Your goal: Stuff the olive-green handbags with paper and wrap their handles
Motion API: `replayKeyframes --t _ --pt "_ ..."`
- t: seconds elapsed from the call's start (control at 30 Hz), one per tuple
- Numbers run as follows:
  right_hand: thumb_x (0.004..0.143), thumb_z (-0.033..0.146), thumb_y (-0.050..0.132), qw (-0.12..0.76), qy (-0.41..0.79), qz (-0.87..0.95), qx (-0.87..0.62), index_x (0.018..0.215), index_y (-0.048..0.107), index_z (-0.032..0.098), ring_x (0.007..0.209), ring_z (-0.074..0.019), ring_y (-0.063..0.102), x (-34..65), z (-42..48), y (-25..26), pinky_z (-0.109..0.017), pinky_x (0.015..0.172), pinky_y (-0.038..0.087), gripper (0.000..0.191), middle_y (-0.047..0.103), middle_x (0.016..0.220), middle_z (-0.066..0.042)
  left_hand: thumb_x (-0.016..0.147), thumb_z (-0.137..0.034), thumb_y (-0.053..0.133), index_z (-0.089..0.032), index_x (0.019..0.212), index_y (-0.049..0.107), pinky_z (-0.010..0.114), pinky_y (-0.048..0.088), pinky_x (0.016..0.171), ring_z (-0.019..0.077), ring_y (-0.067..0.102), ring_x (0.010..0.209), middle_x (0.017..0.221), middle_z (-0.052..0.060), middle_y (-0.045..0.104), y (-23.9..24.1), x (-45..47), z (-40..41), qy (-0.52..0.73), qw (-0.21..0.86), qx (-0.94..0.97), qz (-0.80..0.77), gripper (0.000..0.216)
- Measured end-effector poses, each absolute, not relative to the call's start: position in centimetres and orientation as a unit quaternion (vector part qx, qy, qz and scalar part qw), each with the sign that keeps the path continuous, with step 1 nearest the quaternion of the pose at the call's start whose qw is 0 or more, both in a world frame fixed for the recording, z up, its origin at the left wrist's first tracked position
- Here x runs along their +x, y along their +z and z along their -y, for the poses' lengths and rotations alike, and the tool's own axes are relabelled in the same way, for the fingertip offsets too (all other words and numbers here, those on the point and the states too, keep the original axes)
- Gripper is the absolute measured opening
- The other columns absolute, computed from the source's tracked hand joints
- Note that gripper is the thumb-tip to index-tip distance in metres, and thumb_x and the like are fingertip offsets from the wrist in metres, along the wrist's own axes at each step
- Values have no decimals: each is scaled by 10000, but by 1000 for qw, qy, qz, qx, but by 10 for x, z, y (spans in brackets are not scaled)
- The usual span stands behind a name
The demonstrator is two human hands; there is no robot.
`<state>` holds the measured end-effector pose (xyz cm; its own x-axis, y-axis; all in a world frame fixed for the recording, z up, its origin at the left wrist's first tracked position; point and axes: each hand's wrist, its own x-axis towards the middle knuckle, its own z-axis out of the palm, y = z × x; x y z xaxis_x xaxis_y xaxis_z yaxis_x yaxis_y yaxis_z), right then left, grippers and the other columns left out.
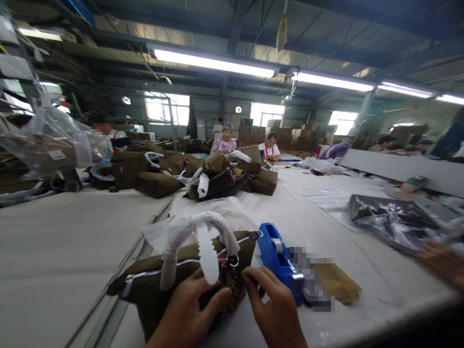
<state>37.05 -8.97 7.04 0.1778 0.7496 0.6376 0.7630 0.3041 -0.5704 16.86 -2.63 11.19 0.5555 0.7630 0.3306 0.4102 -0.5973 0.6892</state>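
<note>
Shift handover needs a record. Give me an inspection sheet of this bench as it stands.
Surface: long pale table, shared by several people.
Job's things: olive bag with white-wrapped handles; spotted charm on a ring.
Clutter: blue tape dispenser, cardboard piece, plastic bags, pile of bags further back.
Hands: left hand pinches the charm; right hand touches its edge, grip unclear; another person's hand at the right edge.
Cables: wires hang under the ceiling; none seen on the table.
Surroundings: hall with strip lights, seated people, stacked boxes.
</note>
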Motion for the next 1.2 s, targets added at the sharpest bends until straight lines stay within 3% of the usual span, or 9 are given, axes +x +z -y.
replayKeyframes --t 0.23,0.5,0.6,0.7,0.8,0.87,0.97,1.07,1.2 --pt "988 255 579 504 -14 646 -574 1029 731 246 817 -157 749 370 79 64 -187 743 586 158 750 926 -26 892 -234 667 -305 1127 748 253 600 912 220 748 1043 1142 12 777 113 152 7 396 155 842 -332 258" --pt "931 159 658 593 -98 618 -507 1068 727 244 850 -145 756 363 81 81 -179 822 601 174 767 954 -23 922 -208 677 -296 1028 753 166 587 845 154 769 900 977 -23 792 106 169 10 455 118 843 -262 158" --pt "884 88 693 628 -46 632 -452 1098 716 258 932 -149 756 360 82 83 -192 877 601 274 774 1036 -22 928 -227 684 -307 1012 735 162 582 843 141 762 895 953 -46 784 110 174 18 464 121 839 -257 127" --pt "861 89 714 655 61 622 -425 1061 740 263 908 -160 759 355 81 79 -194 826 614 266 783 1014 -19 933 -238 681 -311 965 727 164 576 858 129 752 896 939 -63 776 118 180 25 449 168 842 -248 93" --pt "859 152 732 678 167 570 -433 931 766 241 715 -147 729 350 78 71 -183 668 604 119 762 836 -9 944 -269 665 -311 933 729 174 585 849 135 752 899 925 -60 777 122 183 28 433 200 842 -251 78" --pt "868 212 735 694 230 525 -436 860 760 216 608 -133 681 349 77 66 -179 580 574 26 723 740 -6 948 -287 648 -301 972 728 203 606 827 156 758 901 945 -36 783 120 182 26 432 189 836 -282 84" --pt "865 293 750 703 294 475 -441 861 750 200 587 -139 672 350 77 62 -183 562 561 94 706 692 -8 905 -317 678 -258 1108 694 302 642 823 216 770 901 1014 23 791 111 180 23 436 138 820 -345 212" --pt "889 330 726 677 302 483 -467 895 742 189 613 -148 671 353 80 63 -197 590 561 142 703 693 -17 886 -329 674 -243 1130 671 380 644 857 246 768 930 1038 45 788 103 181 21 422 125 820 -366 259" --pt "929 304 662 641 203 535 -511 889 731 194 693 -141 639 352 86 74 -204 649 532 136 681 777 -27 906 -342 612 -267 1074 684 409 636 872 248 757 959 1025 30 781 106 185 20 389 186 816 -384 197"
